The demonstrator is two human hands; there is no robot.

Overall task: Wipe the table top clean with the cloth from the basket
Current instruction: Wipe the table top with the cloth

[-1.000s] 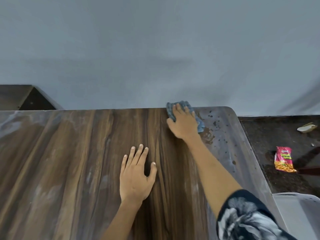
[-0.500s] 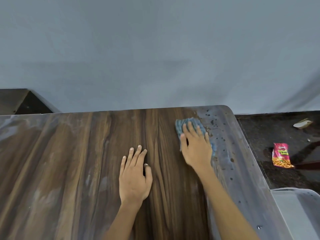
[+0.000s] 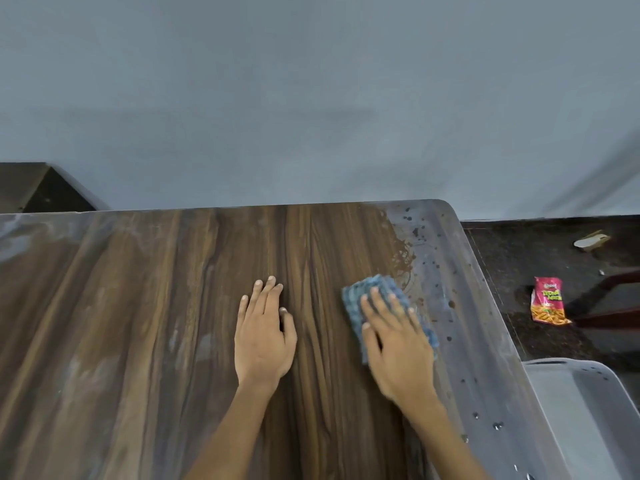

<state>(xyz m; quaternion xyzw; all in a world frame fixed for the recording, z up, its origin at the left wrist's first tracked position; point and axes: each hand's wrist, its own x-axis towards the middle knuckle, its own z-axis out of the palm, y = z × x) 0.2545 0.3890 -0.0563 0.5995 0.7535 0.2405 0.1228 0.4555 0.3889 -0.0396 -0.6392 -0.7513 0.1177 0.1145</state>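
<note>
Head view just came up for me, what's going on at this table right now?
A person is wiping the wooden table top. The right hand presses a blue cloth flat with straight fingers near the right side, while the left hand rests flat on the wood beside it. Dark spots and a brown smear remain beyond the cloth toward the far right corner. A grey bin sits off the right edge, and a red snack packet lies on the floor.

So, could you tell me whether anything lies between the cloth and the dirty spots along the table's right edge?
Nothing visible does: the cloth under the right hand lies beside the spots.
</note>
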